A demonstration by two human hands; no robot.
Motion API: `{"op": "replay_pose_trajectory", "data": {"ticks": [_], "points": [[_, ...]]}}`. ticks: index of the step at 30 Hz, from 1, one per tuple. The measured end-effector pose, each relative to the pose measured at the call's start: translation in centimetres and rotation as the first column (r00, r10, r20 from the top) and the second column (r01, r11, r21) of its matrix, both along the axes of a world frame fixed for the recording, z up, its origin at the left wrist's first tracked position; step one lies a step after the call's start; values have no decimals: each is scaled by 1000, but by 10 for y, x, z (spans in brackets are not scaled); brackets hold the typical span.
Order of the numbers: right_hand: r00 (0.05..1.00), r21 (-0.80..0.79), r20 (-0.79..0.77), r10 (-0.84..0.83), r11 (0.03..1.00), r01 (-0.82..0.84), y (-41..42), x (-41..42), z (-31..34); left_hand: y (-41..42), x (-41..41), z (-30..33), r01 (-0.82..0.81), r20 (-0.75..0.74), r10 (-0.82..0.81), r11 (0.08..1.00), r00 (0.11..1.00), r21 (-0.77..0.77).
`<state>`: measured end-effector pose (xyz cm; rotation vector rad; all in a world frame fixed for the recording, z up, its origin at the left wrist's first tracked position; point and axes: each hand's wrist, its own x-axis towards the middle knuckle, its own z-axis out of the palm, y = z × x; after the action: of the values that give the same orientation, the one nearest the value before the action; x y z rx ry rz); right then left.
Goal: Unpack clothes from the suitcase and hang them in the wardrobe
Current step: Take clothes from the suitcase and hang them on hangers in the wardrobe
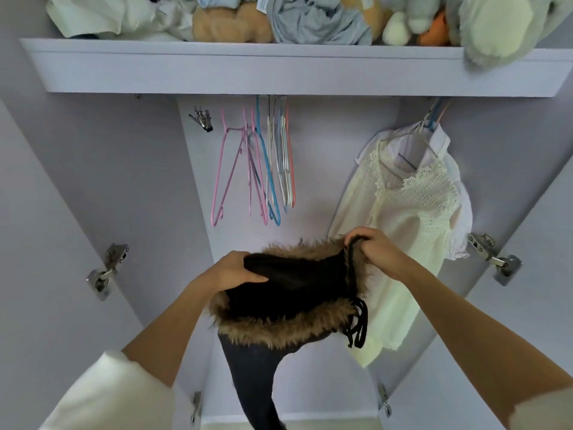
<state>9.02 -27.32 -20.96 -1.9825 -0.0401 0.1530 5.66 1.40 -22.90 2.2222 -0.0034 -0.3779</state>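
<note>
Left door hinge (107, 265): metal, at 9 o'clock on the open wardrobe's (325, 169) lilac side panel.
Left hand (237, 270): just left of centre; fingers and thumb curled over the black lining at the left end of the hood, gripping it.
Empty hangers (257, 169): pink, blue, white and orange, bunched under the shelf at 11 to 12 o'clock; a metal clip (202, 118) hangs just to their left.
Shelf (279, 69): spans the top, 10 to 2 o'clock; carries crumpled cloth and plush toys (235, 24).
Fur-trimmed hood (291, 290): centre, in front of the wardrobe opening, held between both hands; brown fur edging, black inside; the dark garment hangs from it toward 6 o'clock.
Black cord (358, 324): dangles in loops from the hood's right side.
Right hand (373, 248): right of centre; fingers pinched on the hood's right edge and the top of the cord.
Cream lace blouse (406, 218): hung at 2 o'clock, with a white shirt behind it.
Right door hinge (493, 256): at 3 o'clock.
</note>
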Motion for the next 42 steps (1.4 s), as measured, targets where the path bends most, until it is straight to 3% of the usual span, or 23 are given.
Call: {"op": "replay_pose_trajectory", "data": {"ticks": [2, 5, 10, 14, 23, 30, 36, 39, 42], "points": [[995, -46, -67, 75, 996, -78, 16, 6, 3, 1, -3, 6, -164, 76, 177, 974, 981, -155], [996, 128, -92, -11, 991, 22, 45, 23, 10, -2, -5, 6, -344, 26, 371, 884, 928, -317], [966, 307, -169, -198, 920, 242, 96, 63, 23, -1, -8, -18, -448, 32, 466, 865, 884, -225], [971, 286, -151, -185, 932, 222, 125, 84, 33, 13, -9, -26, -501, 35, 522, 834, 852, -230], [962, 345, -43, -269, 900, 267, 142, 107, 36, 28, -8, -26, -539, 12, 556, 811, 831, -228], [940, 339, 81, -332, 896, 287, 124, 100, 54, 11, -2, -17, -478, -34, 486, 841, 873, -254], [956, 136, 211, -202, 975, 176, 94, 55, 15, -24, 2, -8, -407, -81, 408, 833, 909, -375], [989, 113, 133, -59, 993, 44, 71, 16, -28, -46, 5, -10, -377, -119, 360, 838, 925, -394], [1000, 191, -4, 25, 981, -24, 45, -20, -60, -70, 6, -15, -431, -244, 356, 771, 902, -468]]}}
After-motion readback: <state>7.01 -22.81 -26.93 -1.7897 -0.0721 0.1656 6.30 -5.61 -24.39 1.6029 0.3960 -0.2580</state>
